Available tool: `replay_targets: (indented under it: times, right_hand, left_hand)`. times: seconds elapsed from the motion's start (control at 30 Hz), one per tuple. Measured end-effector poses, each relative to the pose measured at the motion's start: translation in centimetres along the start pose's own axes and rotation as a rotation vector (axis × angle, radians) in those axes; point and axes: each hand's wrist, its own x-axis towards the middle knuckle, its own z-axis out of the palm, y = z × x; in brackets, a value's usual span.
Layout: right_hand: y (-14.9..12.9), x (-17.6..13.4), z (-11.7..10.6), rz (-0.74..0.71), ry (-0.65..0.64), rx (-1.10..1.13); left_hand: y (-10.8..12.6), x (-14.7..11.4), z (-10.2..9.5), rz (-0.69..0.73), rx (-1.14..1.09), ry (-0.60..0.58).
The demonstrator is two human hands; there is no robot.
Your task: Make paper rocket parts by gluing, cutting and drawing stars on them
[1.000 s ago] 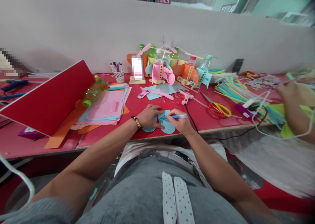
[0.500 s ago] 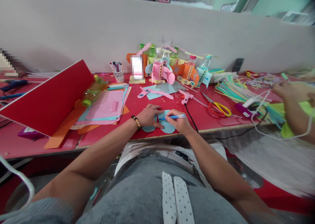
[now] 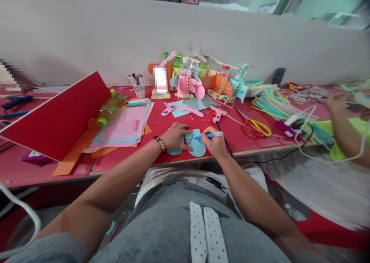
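My right hand point(image 3: 215, 142) grips a blue marker pen point(image 3: 208, 135), its tip on a light blue paper cutout point(image 3: 197, 149) with a rounded lower end. Dark lines, crossing like part of a star, show on that paper. Flat on the cutouts lies my left hand point(image 3: 175, 136), fingers spread, its thumb and fingertips pressing the paper's left side. A second light blue cutout point(image 3: 175, 152) is partly covered by this hand. Beyond the hands lies a pink paper propeller shape point(image 3: 182, 109) with blue stars.
A pink glue gun point(image 3: 217, 113) and red-and-yellow scissors point(image 3: 257, 127) lie to the right. Decorated bottles point(image 3: 185, 81) and a pen cup point(image 3: 138, 88) stand behind. Coloured paper sheets point(image 3: 121, 130) and a red board point(image 3: 63, 116) are left. A co-worker's hand point(image 3: 338, 103) is at far right.
My right hand has slid slightly right with the marker, and more drawn lines show on the cutout. My left hand stays put. The co-worker's hand has shifted right.
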Motion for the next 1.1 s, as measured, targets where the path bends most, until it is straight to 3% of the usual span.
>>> replay_targets:
  times: [0.43, 1.1]
  right_hand:
    - [0.44, -0.08, -0.19, 0.044, 0.25, -0.185]
    - [0.42, -0.28, -0.29, 0.018, 0.278, -0.18]
  left_hand:
    - [-0.13, 0.02, 0.07, -0.001, -0.007, -0.005]
    - [-0.34, 0.04, 0.29, 0.003, -0.009, 0.001]
